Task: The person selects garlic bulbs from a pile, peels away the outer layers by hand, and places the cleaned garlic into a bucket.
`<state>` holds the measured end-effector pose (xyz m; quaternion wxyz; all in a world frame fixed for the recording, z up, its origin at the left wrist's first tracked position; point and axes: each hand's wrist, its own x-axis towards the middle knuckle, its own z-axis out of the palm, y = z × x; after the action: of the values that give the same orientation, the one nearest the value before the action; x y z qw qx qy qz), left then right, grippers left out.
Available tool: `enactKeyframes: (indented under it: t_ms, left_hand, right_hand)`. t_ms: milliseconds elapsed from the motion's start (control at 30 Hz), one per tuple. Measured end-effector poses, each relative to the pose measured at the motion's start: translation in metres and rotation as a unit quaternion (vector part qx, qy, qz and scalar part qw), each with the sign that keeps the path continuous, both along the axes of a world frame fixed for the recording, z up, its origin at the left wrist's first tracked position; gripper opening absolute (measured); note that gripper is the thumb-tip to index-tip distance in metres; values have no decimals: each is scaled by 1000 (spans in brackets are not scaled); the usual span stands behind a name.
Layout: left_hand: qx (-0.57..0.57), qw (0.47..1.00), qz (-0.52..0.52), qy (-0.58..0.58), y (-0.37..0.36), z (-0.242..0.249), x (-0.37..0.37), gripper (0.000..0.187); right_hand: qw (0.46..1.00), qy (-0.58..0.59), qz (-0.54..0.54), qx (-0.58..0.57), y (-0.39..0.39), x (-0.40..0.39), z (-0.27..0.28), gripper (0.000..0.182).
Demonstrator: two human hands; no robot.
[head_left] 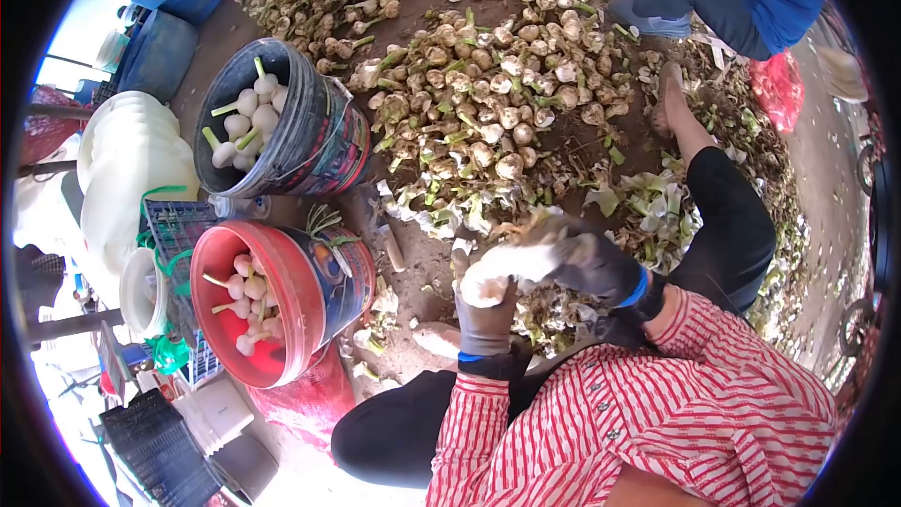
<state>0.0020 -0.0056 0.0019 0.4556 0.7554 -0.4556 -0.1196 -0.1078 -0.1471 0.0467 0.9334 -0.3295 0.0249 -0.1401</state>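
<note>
My left hand, in a grey glove, is closed around a white garlic bulb in front of my chest. Motion smears my right hand, also gloved, which is at the bulb's right side, and its fingers cannot be made out. A pale blurred streak runs between the two hands, with brownish peel above it. Beyond them lies a heap of untrimmed garlic on the ground. At the left, a black bucket and a red bucket each hold clean white bulbs with short green stems.
A co-worker's leg and foot are at the upper right, near a red bag. Peelings lie by my leg. A red mesh sack sits below the red bucket. Crates and blue barrels stand at the left.
</note>
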Motion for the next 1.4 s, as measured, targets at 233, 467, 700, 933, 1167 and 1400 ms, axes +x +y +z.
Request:
enactKeyframes:
  t_ms: [233, 467, 700, 933, 1167, 1400]
  left_hand:
    - [-63, 939, 144, 306, 21, -15, 4, 23]
    - [-586, 517, 129, 610, 53, 120, 92, 40]
    - [-266, 641, 212, 688, 7, 60, 57, 37]
    - [-83, 813, 191, 544, -6, 13, 31, 40]
    - [-62, 891, 70, 443, -32, -5, 0, 84]
    - [24, 977, 126, 170, -32, 26, -13, 75]
  right_hand:
    - [847, 270, 298, -348, -34, -15, 7, 45]
    - [665, 365, 14, -651, -59, 12, -120, 35]
    - [516, 368, 28, -773, -91, 106, -188, 39]
    - [815, 430, 34, -386, -93, 61, -167, 36]
    - [964, 164, 1, -210, -27, 23, -84, 36]
    - [829, 302, 22, -471, -38, 21, -42, 43]
